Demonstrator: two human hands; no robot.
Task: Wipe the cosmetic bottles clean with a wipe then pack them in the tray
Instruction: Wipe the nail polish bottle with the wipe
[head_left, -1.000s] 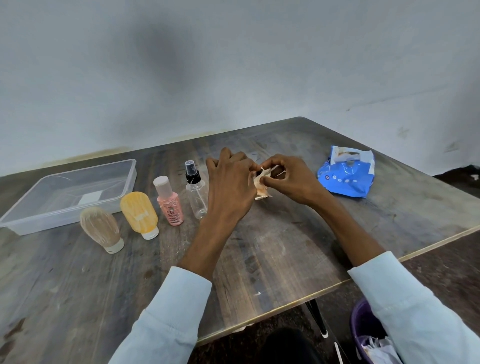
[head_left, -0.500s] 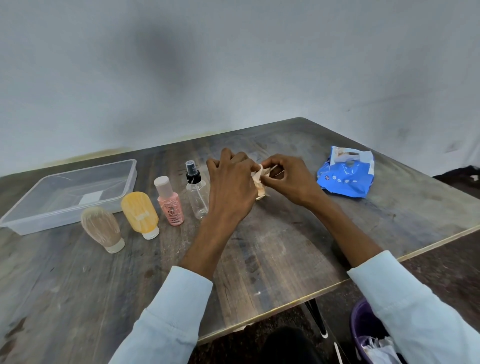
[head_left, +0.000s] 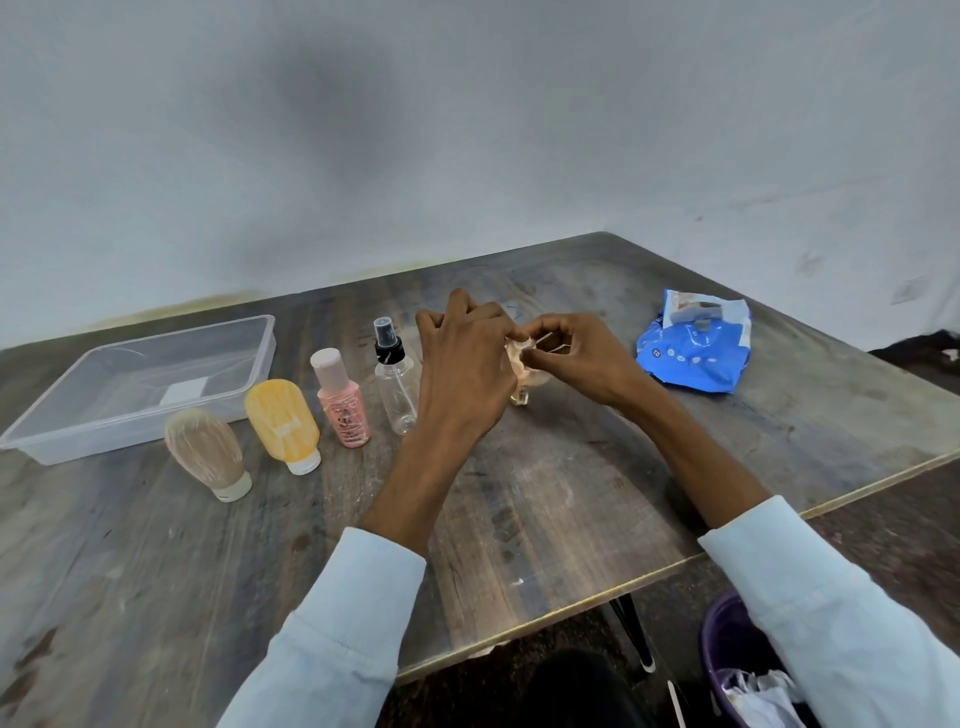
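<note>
Fingers of your right hand pinch the wipe on a small bottle; your left hand curls around it, above the worktop.

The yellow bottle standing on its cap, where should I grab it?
Grip the yellow bottle round its wide body, probably from above: it stands upside down on its small white cap, with the beige bottle and pink bottle close on either side.
</note>
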